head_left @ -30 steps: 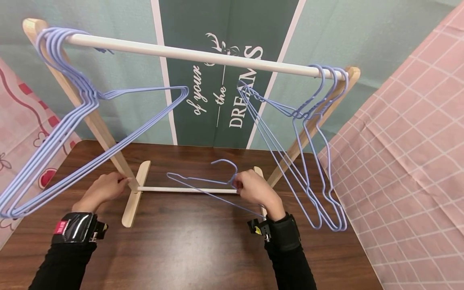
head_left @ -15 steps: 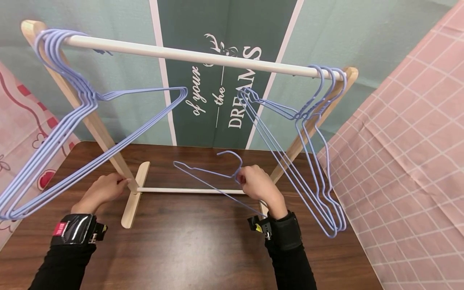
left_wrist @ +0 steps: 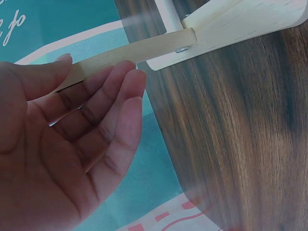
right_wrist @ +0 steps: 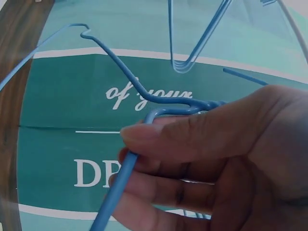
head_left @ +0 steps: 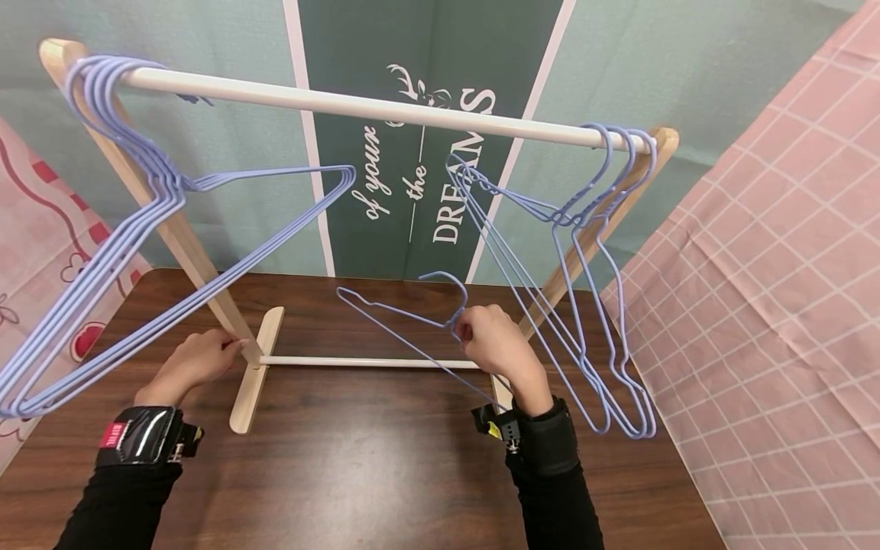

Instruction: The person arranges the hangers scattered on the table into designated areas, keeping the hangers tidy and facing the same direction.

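The rack [head_left: 385,111] stands on the table [head_left: 357,466] and carries two bunches of blue wire hangers on its white top rail. The left bunch [head_left: 131,229] hooks over the rail at the left post and splays down and outward past the table's left edge. The right bunch [head_left: 584,252] hooks near the right post and hangs slanted, its lower ends beside the right wrist.

The right hand [head_left: 498,347] pinches a single hanger [head_left: 406,325] at its neck, thumb and fingers curled tight round the twisted wire just below the hook. That hanger is held in the air above the rack's low white crossbar [head_left: 364,361], hook up, its body reaching out to the left. In the right wrist view the wire runs between thumb [right_wrist: 192,134] and fingers. The left hand [head_left: 192,363] rests at the foot of the left post [head_left: 206,283], fingertips touching the wood; in the left wrist view the palm is spread and the fingers [left_wrist: 120,96] lie nearly straight along the post, gripping nothing.

The table is dark brown wood grain. Behind it hangs a teal backdrop with a dark green banner [head_left: 419,145] bearing white lettering. A pink checked cloth [head_left: 770,305] lies at the right, and a pink patterned one [head_left: 41,252] at the left.

Since a second ago the right hand has lifted the hanger higher and slightly rightward, the right bunch has swung a little, and the left hand has stayed at the post.
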{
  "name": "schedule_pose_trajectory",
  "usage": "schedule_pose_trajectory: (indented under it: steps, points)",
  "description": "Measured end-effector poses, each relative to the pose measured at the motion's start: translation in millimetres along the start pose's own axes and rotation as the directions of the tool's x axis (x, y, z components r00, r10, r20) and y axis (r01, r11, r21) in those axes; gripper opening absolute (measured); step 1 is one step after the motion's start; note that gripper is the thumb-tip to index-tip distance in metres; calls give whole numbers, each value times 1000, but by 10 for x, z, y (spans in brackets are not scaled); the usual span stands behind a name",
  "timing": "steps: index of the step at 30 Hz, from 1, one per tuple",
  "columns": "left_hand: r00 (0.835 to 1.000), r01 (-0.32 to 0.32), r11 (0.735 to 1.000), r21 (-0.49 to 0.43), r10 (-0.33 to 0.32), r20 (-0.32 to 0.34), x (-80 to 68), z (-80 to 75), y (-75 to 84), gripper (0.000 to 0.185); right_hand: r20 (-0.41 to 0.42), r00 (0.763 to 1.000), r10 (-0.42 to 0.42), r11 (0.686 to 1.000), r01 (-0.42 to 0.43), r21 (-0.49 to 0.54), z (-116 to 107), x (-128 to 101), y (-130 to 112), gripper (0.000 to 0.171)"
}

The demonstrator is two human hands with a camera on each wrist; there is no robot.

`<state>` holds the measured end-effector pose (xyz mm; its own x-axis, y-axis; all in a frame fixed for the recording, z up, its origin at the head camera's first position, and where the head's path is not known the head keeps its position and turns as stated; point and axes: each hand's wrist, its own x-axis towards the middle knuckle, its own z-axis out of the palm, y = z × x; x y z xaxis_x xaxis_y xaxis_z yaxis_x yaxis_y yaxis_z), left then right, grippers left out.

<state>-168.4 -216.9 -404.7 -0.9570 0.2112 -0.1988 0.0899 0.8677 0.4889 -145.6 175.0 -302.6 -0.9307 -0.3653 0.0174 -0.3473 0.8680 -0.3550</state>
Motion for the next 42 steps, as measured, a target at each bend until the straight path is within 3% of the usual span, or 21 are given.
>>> schedule_pose_trajectory:
  steps: [15,34,42]
  points:
    - [1000,-6,1000,-6,6,0,-8,15,2,37,-5,1000,11,1000,-12,-19,-162,2,-50,20]
    - [1000,-13,1000,-16,13,11,0,4,-12,35,-110,993,39,998,-45,-50,-480,-6,-128,18]
    - [1000,-3,1000,-18,3,11,-5,8,2,35,-73,994,83,996,-84,-14,-578,-15,-113,12]
